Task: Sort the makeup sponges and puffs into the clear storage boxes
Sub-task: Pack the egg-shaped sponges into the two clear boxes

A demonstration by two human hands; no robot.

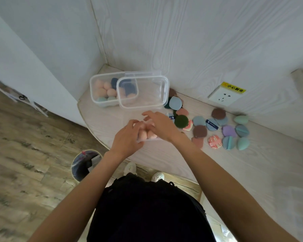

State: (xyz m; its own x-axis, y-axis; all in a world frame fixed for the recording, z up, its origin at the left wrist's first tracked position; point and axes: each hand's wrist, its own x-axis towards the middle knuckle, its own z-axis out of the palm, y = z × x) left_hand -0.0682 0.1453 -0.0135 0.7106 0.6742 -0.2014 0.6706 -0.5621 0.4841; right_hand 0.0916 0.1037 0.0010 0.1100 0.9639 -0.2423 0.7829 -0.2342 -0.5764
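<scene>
Standing at a pale wood-grain counter (147,156), a person works both hands over a small clear plastic storage box (150,139) holding peach egg-shaped makeup sponges (152,135). The left hand (128,135) curls round the box's near-left corner, thumb at the rim, steadying it. The right hand (158,123) hovers directly above the sponges, fingers bent and spread; whether they pinch a sponge or merely press one down cannot be told from here.

Behind the hands, against the wall, sit a clear square box of peach, navy and teal sponges (104,89) and, overlapping its right side, a larger clear rectangular box (144,92) that looks empty.

The unsorted stock lies wholly to the person's right — a loose spread of flat round puffs in blue, brown, dark green, lilac and coral (199,131), with a teal teardrop sponge (243,143) at the far end. That layout probably settles the next reach: the right hand is nearer the pile, the nearest dark green round puff (181,121) just beside its knuckles, while the left is committed to the box. The puffs lie flat, so a pick likely needs fingertips at an edge — not a grab from above.

A wall socket with a yellow warning label (226,96) is mounted beyond the pile.
</scene>
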